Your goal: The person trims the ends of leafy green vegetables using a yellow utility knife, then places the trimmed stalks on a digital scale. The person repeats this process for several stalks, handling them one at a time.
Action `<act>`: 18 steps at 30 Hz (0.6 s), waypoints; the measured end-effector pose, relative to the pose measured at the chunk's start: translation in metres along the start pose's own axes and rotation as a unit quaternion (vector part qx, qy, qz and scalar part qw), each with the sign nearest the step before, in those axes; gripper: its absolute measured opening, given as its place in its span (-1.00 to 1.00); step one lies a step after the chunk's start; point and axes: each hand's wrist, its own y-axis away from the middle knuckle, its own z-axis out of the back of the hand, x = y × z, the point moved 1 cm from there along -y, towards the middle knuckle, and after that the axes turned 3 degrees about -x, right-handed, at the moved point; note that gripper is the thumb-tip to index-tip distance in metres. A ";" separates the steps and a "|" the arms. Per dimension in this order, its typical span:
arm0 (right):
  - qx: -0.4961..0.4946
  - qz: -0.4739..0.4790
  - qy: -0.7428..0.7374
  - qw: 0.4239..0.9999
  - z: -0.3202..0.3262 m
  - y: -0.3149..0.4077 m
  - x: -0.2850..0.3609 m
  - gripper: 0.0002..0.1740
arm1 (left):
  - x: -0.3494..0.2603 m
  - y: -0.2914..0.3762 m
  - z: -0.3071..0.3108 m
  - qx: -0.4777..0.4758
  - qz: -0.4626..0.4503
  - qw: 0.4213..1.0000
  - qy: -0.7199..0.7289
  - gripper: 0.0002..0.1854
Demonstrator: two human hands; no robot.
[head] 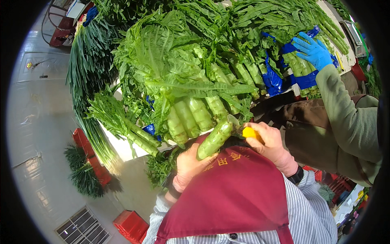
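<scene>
My left hand (190, 163) is wrapped around the lower end of a thick pale-green celtuce stem (214, 138), held tilted in front of my dark red apron. In my right hand (269, 141) is a tool with a yellow handle (251, 133), probably a knife. Its dark, blurred blade (237, 129) lies against the stem's upper end, where a round slice (233, 119) shows. Just beyond my hands, several leafy celtuce stalks (195, 114) lie side by side, butt ends towards me. Two thinner celtuce stems (141, 137) rest at the left edge of the white table (114, 143).
At right, a co-worker's blue-gloved hand (315, 52) rests on a celtuce bundle (300, 68) bound with blue tape (306, 80). Long leeks or green onions (94, 61) hang over the table's left side. Red crates (131, 224) stand on the floor at lower left.
</scene>
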 end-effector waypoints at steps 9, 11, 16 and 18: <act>0.028 0.023 0.036 0.999 0.002 -0.002 0.000 -0.60 | -0.005 0.003 -0.002 -0.033 -0.051 0.996 -0.069 -0.45; 0.044 0.002 0.023 0.999 0.005 -0.004 -0.001 -0.63 | -0.004 0.004 -0.001 -0.031 -0.059 0.996 -0.060 -0.44; -0.060 -0.066 0.004 0.996 0.016 -0.008 -0.011 -0.66 | -0.004 0.006 0.000 -0.046 -0.065 0.993 -0.091 -0.40; 0.044 -0.031 0.010 0.999 0.014 -0.003 -0.007 -0.65 | -0.004 0.006 -0.002 -0.033 -0.045 0.994 -0.092 -0.38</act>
